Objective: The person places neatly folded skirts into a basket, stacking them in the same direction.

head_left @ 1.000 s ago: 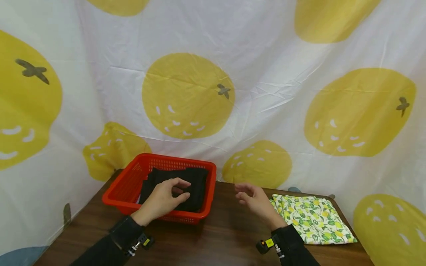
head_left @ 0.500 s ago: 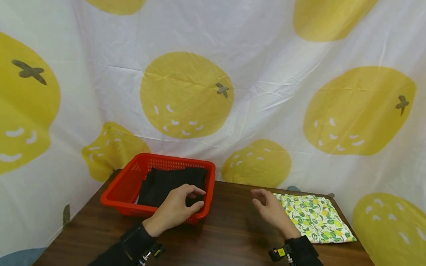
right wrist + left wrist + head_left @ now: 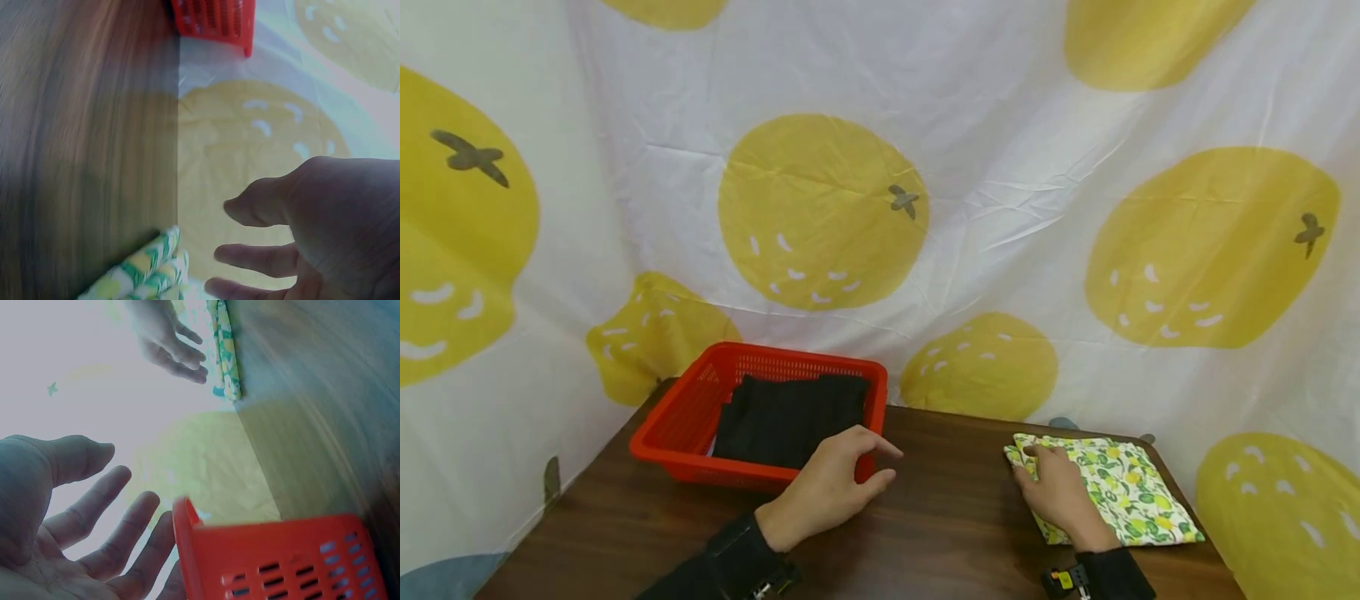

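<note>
My left hand (image 3: 831, 487) hovers at the front right corner of a red plastic basket (image 3: 658, 446), fingers loosely bent with nothing between them. Folded black cloth (image 3: 790, 421) lies inside the basket. Over the left part of a folded lemon-print cloth (image 3: 1138, 492) is my right hand (image 3: 1060, 492), fingers relaxed and holding nothing. In the left wrist view the left hand's spread fingers (image 3: 119, 544) are beside the basket's rim. The right wrist view shows the right hand (image 3: 300, 231) with thumb and fingers apart, near the layered edge of the lemon-print cloth (image 3: 147, 272).
Both the basket and the lemon-print cloth stand on a dark wooden table (image 3: 940, 500). A white curtain with big yellow fruit prints (image 3: 985, 250) hangs behind the table's back edge and along the left side.
Both hands have moved to the right. The left has come from over the black cloth to the basket's front right corner; the right has gone from bare table to above the lemon-print cloth.
</note>
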Tool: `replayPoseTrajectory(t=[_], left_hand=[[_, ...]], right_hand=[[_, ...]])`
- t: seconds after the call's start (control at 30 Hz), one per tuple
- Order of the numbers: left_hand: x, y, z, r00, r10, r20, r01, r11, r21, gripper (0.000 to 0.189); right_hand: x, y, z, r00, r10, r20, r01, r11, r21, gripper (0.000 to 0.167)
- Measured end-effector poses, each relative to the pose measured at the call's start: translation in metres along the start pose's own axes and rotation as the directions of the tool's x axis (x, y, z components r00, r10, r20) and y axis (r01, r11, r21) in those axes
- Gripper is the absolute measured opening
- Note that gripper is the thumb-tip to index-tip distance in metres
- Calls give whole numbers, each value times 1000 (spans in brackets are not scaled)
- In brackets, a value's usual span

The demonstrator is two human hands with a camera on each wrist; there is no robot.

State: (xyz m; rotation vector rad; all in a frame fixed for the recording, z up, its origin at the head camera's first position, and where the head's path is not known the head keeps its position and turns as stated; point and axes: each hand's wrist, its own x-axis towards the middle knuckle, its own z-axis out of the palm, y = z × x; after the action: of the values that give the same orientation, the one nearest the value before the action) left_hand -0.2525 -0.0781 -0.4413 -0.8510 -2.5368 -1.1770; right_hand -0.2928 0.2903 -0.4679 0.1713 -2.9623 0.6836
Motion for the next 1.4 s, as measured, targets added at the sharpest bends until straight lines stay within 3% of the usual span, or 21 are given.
replayPoseTrajectory(t=[0.13, 0.3, 0.43, 0.57, 0.73, 0.9, 1.07, 1.2, 1.4], left_hand=[[1, 7, 12, 999, 14, 33, -14, 1000, 13, 20], [-2, 10, 27, 996, 34, 78, -36, 999, 29, 19], [-2, 12, 35, 990, 52, 134, -55, 998, 22, 19], [-1, 14, 46, 977, 78, 200, -81, 997, 6, 19], [-1, 13, 58, 953, 54, 299, -48, 998, -27, 21], [-4, 10, 67, 920, 9, 391, -8, 1000, -4, 28], [-7, 10, 75, 895, -27, 445, 29, 1000, 3, 34], [-12, 10, 77, 873, -49, 486, 56, 998, -1, 39], [-10, 10, 76, 844, -31, 535, -2, 998, 61, 41]], right_hand=[[-3, 12, 0, 998, 50, 49, -49, 998, -33, 50], [0, 28, 9, 986, 79, 149, -80, 997, 2, 47], [-1, 25, 12, 985, 62, 163, -65, 998, 10, 42], [-10, 8, 4, 980, 77, 181, -77, 997, -9, 39], [-17, -8, 5, 978, 70, 197, -72, 997, 3, 36], [-26, -26, 8, 970, 63, 233, -79, 995, 56, 35], [-38, -46, 12, 956, 70, 285, -109, 986, 124, 31], [-49, -60, 17, 947, 19, 320, -81, 980, 183, 29], [-61, -77, 19, 909, -21, 417, -91, 965, 247, 36]])
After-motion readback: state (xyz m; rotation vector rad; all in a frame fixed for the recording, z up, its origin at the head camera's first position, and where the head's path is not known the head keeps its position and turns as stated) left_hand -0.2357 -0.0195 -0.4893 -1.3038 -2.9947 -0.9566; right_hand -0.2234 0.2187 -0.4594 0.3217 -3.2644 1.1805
